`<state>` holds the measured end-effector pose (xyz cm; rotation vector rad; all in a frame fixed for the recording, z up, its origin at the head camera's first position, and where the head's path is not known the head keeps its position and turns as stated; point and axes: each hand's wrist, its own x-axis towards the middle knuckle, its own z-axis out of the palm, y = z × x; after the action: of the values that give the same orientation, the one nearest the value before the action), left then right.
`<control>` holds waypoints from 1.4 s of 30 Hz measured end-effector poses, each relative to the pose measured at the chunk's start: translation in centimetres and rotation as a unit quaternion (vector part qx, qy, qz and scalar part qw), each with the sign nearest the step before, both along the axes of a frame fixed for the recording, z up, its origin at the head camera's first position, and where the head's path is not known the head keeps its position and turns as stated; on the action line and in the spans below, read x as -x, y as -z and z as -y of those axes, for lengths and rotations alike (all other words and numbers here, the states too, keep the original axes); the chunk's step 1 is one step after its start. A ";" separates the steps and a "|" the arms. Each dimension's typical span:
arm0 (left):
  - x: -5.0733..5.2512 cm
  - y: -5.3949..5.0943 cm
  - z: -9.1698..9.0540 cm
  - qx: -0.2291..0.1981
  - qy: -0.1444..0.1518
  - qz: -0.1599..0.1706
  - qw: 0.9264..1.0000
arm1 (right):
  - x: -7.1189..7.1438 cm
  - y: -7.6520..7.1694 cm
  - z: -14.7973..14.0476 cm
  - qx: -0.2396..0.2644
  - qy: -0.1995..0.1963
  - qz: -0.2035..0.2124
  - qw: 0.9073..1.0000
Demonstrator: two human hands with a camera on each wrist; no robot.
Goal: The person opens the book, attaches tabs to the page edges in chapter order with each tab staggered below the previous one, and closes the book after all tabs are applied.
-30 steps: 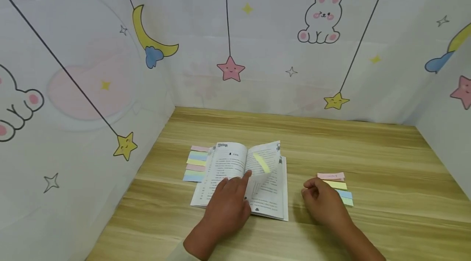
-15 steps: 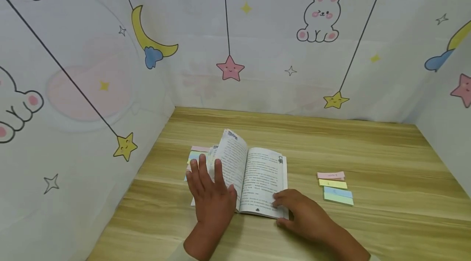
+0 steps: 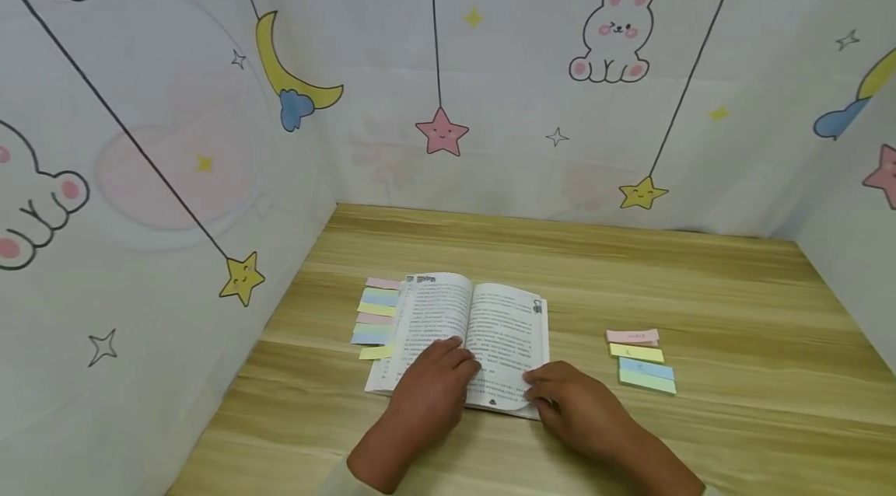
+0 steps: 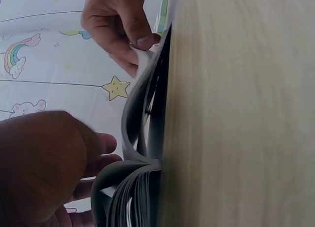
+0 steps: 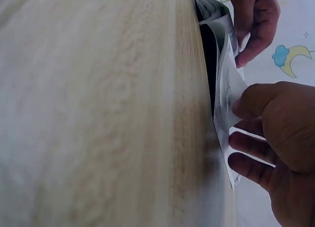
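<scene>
An open book lies on the wooden table with printed text on both pages. My left hand rests on the left page beside the spine, its fingers loosely bent. At the lower right corner of the book, my right hand pinches the page between thumb and forefinger, and the corner curves up. The left wrist view shows that page bowed up from the book. Several coloured sticky tabs stick out past the book's left edge, with a yellow tab lowest.
To the right of the book lie pads of sticky tabs: a pink pad, a yellow pad, and a blue and green pad. Fabric walls with cartoon prints enclose the table at the back and sides.
A page bearing a yellow tab has turned over to the left, and the tab shows at the left edge. My right hand has moved from beside the pads to the right page's corner.
</scene>
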<state>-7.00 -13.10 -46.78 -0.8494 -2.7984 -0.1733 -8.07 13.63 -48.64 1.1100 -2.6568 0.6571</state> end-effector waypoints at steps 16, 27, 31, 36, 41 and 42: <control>-0.1 0.4 -0.7 -0.021 -0.029 0.011 0.999 | 0.3 -1.3 0.5 0.106 0.034 -0.145 0.983; -0.2 0.3 -0.6 -0.162 -0.099 -0.028 0.981 | -0.4 -0.3 0.3 -0.004 0.021 0.009 1.000; -0.1 0.3 -0.4 -0.198 -0.133 -0.107 0.965 | -0.5 -0.3 0.3 -0.017 0.027 0.024 0.999; 0.2 0.3 0.0 -0.155 -0.182 -0.180 0.954 | -0.5 -0.4 0.2 -0.029 0.028 0.029 0.999; 0.2 -0.1 0.1 -0.049 -0.130 -0.127 0.982 | -0.4 -0.3 0.0 -0.028 0.021 0.014 0.999; 0.1 -0.1 0.1 -0.032 -0.101 -0.108 0.989 | -0.4 -0.3 0.0 -0.029 0.020 0.011 0.999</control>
<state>-7.10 -13.15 -46.64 -0.5314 -2.6373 -0.1293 -7.65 13.65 -48.34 1.0666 -2.7265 0.5909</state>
